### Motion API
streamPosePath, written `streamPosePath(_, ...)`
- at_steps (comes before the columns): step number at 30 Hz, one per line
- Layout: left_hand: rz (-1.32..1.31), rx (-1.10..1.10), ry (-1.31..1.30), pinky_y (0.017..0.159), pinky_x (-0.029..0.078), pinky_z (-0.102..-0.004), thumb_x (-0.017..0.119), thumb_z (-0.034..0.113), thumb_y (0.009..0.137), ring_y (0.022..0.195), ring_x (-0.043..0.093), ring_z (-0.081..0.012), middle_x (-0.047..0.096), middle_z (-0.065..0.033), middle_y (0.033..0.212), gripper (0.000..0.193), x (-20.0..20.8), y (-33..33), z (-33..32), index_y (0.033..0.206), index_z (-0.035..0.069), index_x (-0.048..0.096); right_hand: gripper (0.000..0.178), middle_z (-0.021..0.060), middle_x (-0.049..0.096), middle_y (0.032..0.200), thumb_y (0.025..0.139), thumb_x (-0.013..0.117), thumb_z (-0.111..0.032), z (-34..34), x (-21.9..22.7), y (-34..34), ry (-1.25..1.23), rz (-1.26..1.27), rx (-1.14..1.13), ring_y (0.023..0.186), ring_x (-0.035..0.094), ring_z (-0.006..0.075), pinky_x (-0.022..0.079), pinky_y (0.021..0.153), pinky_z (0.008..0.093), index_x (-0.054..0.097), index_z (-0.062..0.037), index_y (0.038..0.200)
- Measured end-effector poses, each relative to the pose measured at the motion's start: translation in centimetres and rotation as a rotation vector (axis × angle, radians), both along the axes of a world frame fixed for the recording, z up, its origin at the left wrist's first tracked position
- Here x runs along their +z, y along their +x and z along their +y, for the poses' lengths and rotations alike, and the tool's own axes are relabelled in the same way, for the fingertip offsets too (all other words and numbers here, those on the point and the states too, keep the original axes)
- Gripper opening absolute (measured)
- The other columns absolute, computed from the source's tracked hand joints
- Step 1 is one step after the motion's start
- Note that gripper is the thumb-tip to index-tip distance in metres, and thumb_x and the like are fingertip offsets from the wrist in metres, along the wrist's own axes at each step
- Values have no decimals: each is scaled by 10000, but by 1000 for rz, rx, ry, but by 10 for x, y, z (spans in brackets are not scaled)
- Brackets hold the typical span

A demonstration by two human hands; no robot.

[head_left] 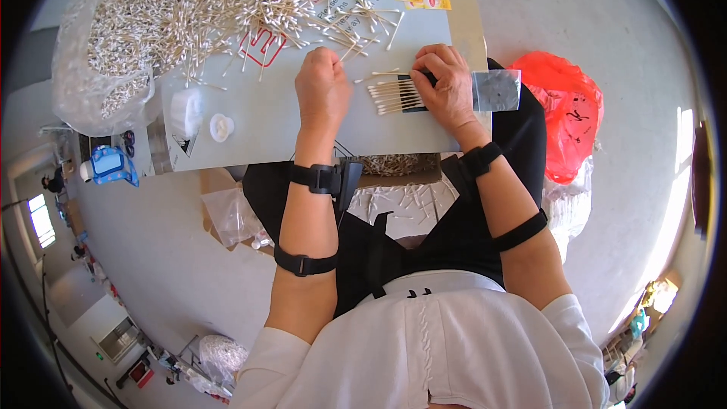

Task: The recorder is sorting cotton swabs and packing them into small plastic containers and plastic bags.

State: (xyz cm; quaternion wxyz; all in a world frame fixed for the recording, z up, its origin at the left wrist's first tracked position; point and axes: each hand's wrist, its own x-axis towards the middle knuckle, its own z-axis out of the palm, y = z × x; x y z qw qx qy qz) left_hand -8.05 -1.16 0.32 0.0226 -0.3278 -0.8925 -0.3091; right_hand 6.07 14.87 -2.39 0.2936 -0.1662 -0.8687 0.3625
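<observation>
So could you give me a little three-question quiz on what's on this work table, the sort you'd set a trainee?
1. True or false: the right hand rests on a fanned row of wooden-stemmed cotton swabs.
2. What lies just right of that hand? A) a small clear plastic bag; B) a metal spoon; C) a blue cup.
3. Fill in: the big loose heap of cotton swabs lies at the table's far ____ side, beyond the closed left hand.

Key: 1 true; 2 A; 3 left.
</observation>
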Motion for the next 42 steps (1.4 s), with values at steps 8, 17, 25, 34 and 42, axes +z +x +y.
streamPosePath(8, -812, -352, 128, 646, 485, -266, 676, 1, 816, 695, 576, -94, 637, -45, 756, 72, 30, 25, -40, 879, -4, 643, 40, 49, 628, 938, 781, 654, -78, 2, -5, 1, -36, 29, -15, 910, 579, 295, 459, 828, 406, 616, -66, 778)
streamPosePath(17, -61, -42, 26, 670, 485, -417, 705, 70, 793, 736, 598, -324, 599, -123, 834, 138, -7, 6, 8, 836, 23, 584, 42, 53, 636, 932, 788, 657, -88, 0, -2, -3, -34, 24, -8, 905, 583, 297, 460, 823, 407, 624, -62, 788)
streamPosePath(25, -467, -179, -83, 670, 472, -410, 670, 28, 793, 756, 592, -345, 599, -125, 799, 95, 26, 15, -22, 826, 14, 582, 44, 65, 640, 922, 786, 658, -81, 3, -6, 0, -71, 42, -23, 900, 590, 302, 469, 821, 409, 621, -56, 790)
streamPosePath(34, 176, -104, 37, 783, 499, -412, 693, -18, 768, 949, 573, -314, 588, -94, 967, 194, 11, 2, -10, 938, 34, 617, 40, 70, 641, 924, 775, 654, -70, 3, -4, 1, -75, 38, -26, 906, 593, 309, 472, 827, 406, 623, -56, 796)
streamPosePath(42, 42, -124, -66, 789, 489, -420, 736, -17, 728, 979, 538, -313, 555, -76, 964, 252, -12, -15, 0, 934, 69, 620, 44, 59, 638, 925, 765, 654, -76, 3, -3, 0, -69, 50, -7, 910, 593, 303, 470, 834, 411, 623, -61, 792)
